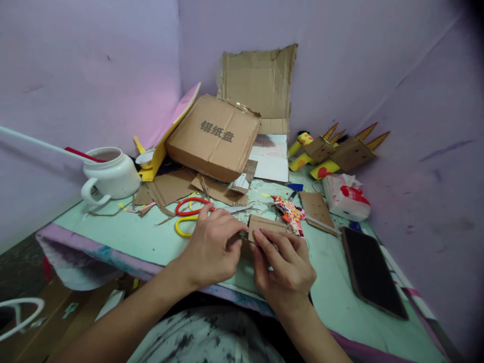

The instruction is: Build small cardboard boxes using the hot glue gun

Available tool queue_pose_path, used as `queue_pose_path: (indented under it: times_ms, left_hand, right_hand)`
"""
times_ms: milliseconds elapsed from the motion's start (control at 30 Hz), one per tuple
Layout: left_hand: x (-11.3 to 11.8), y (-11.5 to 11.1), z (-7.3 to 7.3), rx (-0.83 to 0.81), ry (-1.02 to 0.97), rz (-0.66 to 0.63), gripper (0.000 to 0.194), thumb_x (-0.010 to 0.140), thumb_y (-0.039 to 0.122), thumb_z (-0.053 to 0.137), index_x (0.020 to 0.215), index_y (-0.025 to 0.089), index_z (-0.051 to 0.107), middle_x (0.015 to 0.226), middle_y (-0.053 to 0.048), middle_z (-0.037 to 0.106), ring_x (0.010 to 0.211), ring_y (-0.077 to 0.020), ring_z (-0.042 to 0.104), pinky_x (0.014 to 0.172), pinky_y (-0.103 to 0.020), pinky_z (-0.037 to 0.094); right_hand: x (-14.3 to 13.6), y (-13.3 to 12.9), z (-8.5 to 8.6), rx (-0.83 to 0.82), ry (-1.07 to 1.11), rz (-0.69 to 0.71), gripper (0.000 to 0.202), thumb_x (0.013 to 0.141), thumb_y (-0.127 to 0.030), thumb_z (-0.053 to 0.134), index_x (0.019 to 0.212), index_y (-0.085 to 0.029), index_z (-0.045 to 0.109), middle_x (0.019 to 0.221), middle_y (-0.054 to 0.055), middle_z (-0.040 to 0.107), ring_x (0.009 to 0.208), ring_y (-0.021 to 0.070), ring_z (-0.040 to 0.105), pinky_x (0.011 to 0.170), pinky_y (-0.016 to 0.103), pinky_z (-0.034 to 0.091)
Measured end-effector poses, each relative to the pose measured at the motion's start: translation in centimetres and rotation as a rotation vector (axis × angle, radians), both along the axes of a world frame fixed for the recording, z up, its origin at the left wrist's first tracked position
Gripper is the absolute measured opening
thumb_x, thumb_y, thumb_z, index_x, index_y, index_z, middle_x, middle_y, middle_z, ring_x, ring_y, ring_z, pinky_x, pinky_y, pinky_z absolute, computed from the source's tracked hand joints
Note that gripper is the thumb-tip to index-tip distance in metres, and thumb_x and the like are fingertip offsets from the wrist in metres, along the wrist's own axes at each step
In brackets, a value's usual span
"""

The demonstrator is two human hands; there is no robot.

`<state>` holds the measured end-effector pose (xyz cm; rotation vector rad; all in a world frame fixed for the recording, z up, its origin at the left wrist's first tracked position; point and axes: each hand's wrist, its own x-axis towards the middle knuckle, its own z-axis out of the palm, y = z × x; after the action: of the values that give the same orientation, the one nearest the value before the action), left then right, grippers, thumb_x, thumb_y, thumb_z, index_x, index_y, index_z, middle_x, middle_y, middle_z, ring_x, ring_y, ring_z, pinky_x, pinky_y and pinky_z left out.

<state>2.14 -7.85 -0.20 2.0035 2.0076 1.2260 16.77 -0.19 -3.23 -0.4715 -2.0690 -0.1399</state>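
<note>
A small folded piece of cardboard is held low over the near side of the table. My right hand pinches it, fingers on top and thumb below. At its left edge, my left hand has curled fingers, with index finger and thumb against the cardboard; the exact contact is partly hidden. Scissors with one red and one yellow handle loop lie just behind my left hand. Beyond my right hand rests a hot glue gun with a colourful pattern.
A cardboard box leans among scraps at the back. The white mug stands left. To the right are a phone, a tissue pack, a flat cardboard piece and cardboard animal figures by the wall.
</note>
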Motion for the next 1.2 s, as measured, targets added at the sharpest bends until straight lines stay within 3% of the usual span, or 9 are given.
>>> queue_pose_path:
  times_ms: [133,400,600,767,833,900,1000,1100,1200]
  left_hand:
    - [0.3,-0.1,-0.4,0.001,-0.018,-0.062,0.025,0.076,0.005,0.052,0.093,0.021,0.062,0.084,0.000,0.070,0.083,-0.0175,0.062,0.101,-0.047,0.028]
    - [0.8,0.2,-1.2,0.000,-0.081,0.063,0.010,0.074,0.009,0.057,0.076,0.018,0.060,0.073,0.000,0.067,0.075,-0.0172,0.061,0.096,-0.045,0.035]
    - [1.0,-0.1,-1.3,0.007,-0.089,0.077,0.010,0.075,0.011,0.056,0.071,0.020,0.059,0.072,0.000,0.067,0.075,-0.0182,0.061,0.096,-0.047,0.034]
    - [1.1,0.0,-1.4,0.036,-0.109,0.065,0.010,0.074,0.010,0.058,0.071,0.019,0.059,0.072,0.000,0.068,0.073,-0.0179,0.061,0.096,-0.048,0.033]
    - [1.0,0.0,-1.4,0.040,-0.112,0.064,0.010,0.073,0.009,0.058,0.071,0.019,0.059,0.071,0.001,0.068,0.073,-0.0178,0.061,0.096,-0.049,0.033]
    - [1.0,0.1,-1.4,0.039,-0.110,0.065,0.010,0.074,0.009,0.057,0.071,0.019,0.059,0.071,0.000,0.068,0.074,-0.0181,0.061,0.096,-0.049,0.033]
    - [1.0,0.0,-1.3,0.029,-0.102,0.070,0.010,0.074,0.010,0.057,0.070,0.019,0.059,0.071,0.000,0.068,0.074,-0.0185,0.061,0.095,-0.048,0.035]
    - [1.0,-0.1,-1.3,0.029,-0.099,0.065,0.010,0.075,0.010,0.056,0.070,0.019,0.059,0.071,0.000,0.067,0.074,-0.0182,0.061,0.094,-0.047,0.035]
    - [1.0,-0.1,-1.4,0.040,-0.106,0.057,0.011,0.075,0.009,0.056,0.071,0.018,0.059,0.071,0.000,0.067,0.073,-0.0176,0.061,0.095,-0.048,0.034]
  right_hand:
    - [0.0,0.0,0.0,-0.005,-0.008,-0.005,0.026,0.074,-0.009,0.069,0.099,-0.016,0.069,0.089,0.008,0.074,0.078,0.0227,0.057,0.070,0.034,0.052]
    - [0.6,-0.1,0.1,-0.040,-0.086,-0.002,0.032,0.074,-0.012,0.068,0.105,-0.014,0.065,0.096,0.011,0.072,0.086,0.0261,0.059,0.078,0.040,0.052]
    - [2.6,-0.3,1.5,-0.240,-0.036,0.108,0.039,0.080,-0.013,0.058,0.119,-0.011,0.056,0.113,0.016,0.066,0.105,0.0279,0.061,0.093,0.047,0.048]
    - [4.7,2.4,2.5,-0.336,0.166,-0.192,0.018,0.083,-0.023,0.055,0.095,-0.017,0.067,0.098,0.012,0.071,0.093,0.0260,0.066,0.086,0.042,0.049]
    - [5.1,4.4,2.6,-0.492,0.055,-0.452,0.027,0.081,-0.035,0.055,0.095,-0.017,0.069,0.090,0.012,0.072,0.079,0.0278,0.068,0.070,0.040,0.050]
    - [5.3,6.4,2.6,-0.730,-0.233,-0.663,0.036,0.076,-0.049,0.057,0.091,-0.020,0.071,0.078,0.011,0.072,0.071,0.0312,0.066,0.055,0.036,0.043]
    - [4.6,8.5,2.3,-0.944,-0.388,-0.553,0.030,0.066,-0.050,0.064,0.072,-0.021,0.070,0.064,0.007,0.067,0.064,0.0266,0.061,0.051,0.029,0.033]
    - [3.3,9.8,1.7,-1.048,-0.294,-0.446,0.020,0.057,-0.035,0.070,0.049,-0.021,0.059,0.045,0.001,0.053,0.053,0.0205,0.053,0.048,0.027,0.028]
    - [2.1,10.5,1.0,-1.177,-0.177,-0.382,0.019,0.057,-0.025,0.065,0.046,-0.021,0.050,0.039,-0.003,0.045,0.044,0.0160,0.048,0.044,0.027,0.034]
